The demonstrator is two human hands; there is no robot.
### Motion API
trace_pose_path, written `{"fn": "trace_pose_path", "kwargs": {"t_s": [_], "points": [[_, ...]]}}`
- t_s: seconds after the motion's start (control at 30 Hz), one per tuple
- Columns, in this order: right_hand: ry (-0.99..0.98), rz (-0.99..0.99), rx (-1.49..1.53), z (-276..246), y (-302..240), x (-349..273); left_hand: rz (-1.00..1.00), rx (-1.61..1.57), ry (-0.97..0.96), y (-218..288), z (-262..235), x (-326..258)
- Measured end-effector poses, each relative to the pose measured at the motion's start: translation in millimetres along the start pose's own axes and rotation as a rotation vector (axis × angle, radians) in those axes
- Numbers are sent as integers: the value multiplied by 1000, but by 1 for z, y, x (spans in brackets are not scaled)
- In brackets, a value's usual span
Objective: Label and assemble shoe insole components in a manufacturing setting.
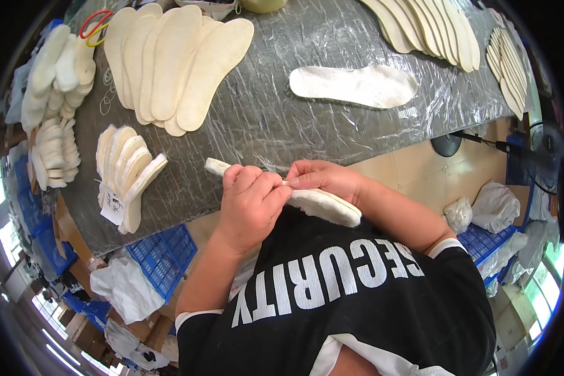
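A fluffy cream insole (326,208), seemingly stacked with another, is held edge-on between my two hands, close to my body at the table's front edge. My left hand (252,197) wraps its fingers round the middle part. With thumb and fingers pinched on the upper edge, my right hand (324,178) grips it just beside the left. One end sticks out past the left fingers over the table; the other end hangs below my right hand. Whether anything small sits between my fingertips is hidden. Beyond my hands, a single white insole (354,86) lies flat on the table.
The table (257,119) has a dark, crinkled plastic cover. Fanned insoles (169,62) lie far left, more insoles (429,28) far right. A tagged bundle of fleecy insoles (128,166) sits at left. Scissors (96,28) have red and yellow handles. Blue crates (163,260) stand below.
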State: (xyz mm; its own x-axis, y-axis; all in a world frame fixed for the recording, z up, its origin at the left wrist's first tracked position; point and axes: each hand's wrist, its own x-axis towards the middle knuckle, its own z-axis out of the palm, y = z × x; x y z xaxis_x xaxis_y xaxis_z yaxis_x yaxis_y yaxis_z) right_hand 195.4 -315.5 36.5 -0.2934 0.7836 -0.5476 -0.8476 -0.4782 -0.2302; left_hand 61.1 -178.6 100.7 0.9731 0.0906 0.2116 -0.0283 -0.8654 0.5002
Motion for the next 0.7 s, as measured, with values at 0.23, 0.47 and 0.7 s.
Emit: {"fn": "trace_pose_path", "kwargs": {"t_s": [0.23,0.47,0.7], "points": [[50,-151,-586,-9,3,1,-17,-139,-88,1,6,-1],[54,-282,-884,-5,5,1,-194,-165,-144,7,1,3],[6,-260,-787,8,-4,-8,-209,-40,-134,12,1,5]]}}
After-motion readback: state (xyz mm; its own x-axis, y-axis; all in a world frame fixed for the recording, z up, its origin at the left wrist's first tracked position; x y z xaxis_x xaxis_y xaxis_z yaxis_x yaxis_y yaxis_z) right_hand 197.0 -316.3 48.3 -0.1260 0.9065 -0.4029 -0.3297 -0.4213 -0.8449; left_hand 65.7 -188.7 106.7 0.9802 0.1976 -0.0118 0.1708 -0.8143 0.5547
